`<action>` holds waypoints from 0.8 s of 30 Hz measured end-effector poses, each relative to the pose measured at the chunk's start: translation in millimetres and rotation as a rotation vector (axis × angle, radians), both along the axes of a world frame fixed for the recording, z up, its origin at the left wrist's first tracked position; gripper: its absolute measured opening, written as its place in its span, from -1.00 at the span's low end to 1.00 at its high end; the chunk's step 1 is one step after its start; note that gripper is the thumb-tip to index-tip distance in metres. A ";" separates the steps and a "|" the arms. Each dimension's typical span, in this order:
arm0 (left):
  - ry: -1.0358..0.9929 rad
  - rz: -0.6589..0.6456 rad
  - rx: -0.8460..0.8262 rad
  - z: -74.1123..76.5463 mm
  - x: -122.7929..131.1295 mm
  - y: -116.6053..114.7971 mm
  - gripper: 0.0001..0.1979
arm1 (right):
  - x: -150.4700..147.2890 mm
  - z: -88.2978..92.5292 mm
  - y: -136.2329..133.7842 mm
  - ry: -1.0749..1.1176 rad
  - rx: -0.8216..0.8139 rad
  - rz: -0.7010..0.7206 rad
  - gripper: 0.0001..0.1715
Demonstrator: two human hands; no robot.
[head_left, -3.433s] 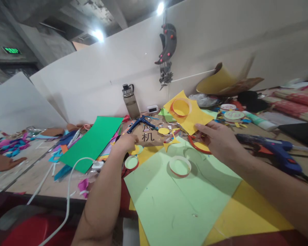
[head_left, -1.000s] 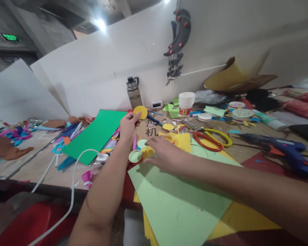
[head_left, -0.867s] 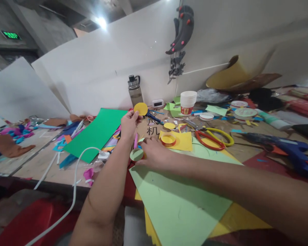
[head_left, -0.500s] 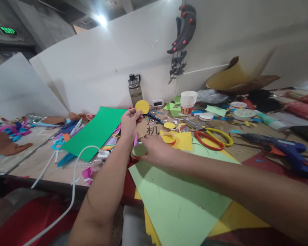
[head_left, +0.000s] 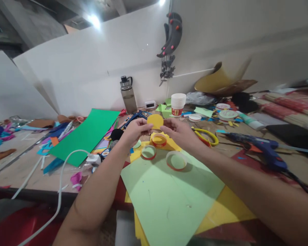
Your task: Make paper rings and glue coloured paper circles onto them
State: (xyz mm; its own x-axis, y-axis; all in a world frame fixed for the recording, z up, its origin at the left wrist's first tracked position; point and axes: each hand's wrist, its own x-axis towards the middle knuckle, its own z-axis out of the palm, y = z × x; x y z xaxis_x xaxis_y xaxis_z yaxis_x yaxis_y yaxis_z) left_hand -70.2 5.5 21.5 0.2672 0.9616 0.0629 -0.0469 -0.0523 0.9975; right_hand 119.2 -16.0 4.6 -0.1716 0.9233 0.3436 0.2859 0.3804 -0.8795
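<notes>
A round yellow paper disc (head_left: 155,121) is held up between my two hands, above the work surface. My left hand (head_left: 135,132) pinches its left edge between thumb and fingers. On the opposite edge, the thumb and fingers of my right hand (head_left: 179,132) close on the disc. Below them, a red-and-white paper ring (head_left: 149,157) and a wider paper ring (head_left: 176,167) rest on a light green sheet (head_left: 166,198). Another ring (head_left: 159,145) sits on yellow paper just behind. A small light green disc (head_left: 137,144) lies near my left wrist.
Yellow-handled scissors (head_left: 212,136) and a blue glue gun (head_left: 267,150) lie to the right. Stacked paper cups (head_left: 178,102) and a water bottle (head_left: 128,97) stand at the back. A green sheet (head_left: 86,136) and a white cable (head_left: 60,191) are on the left.
My right hand has come up from the tabletop to the yellow disc, which my left hand was holding alone. Two rings now show on the light green sheet. The view has turned right.
</notes>
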 end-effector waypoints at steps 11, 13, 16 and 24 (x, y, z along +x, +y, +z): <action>0.774 -0.292 0.074 16.5 -19.5 -1.5 -0.63 | 22.6 8.7 4.9 0.073 -0.281 -0.021 -0.85; 0.842 -0.311 0.113 19.6 -20.8 -2.5 -0.64 | 28.7 10.6 6.5 0.039 -0.297 0.012 -0.82; 0.906 -0.333 0.135 22.2 -24.3 -4.1 -0.65 | 34.6 11.8 7.6 0.040 -0.286 0.059 -0.84; 1.079 -0.429 0.142 18.5 -24.2 -12.1 -0.51 | 35.2 5.5 8.3 -0.009 -0.245 0.068 -0.88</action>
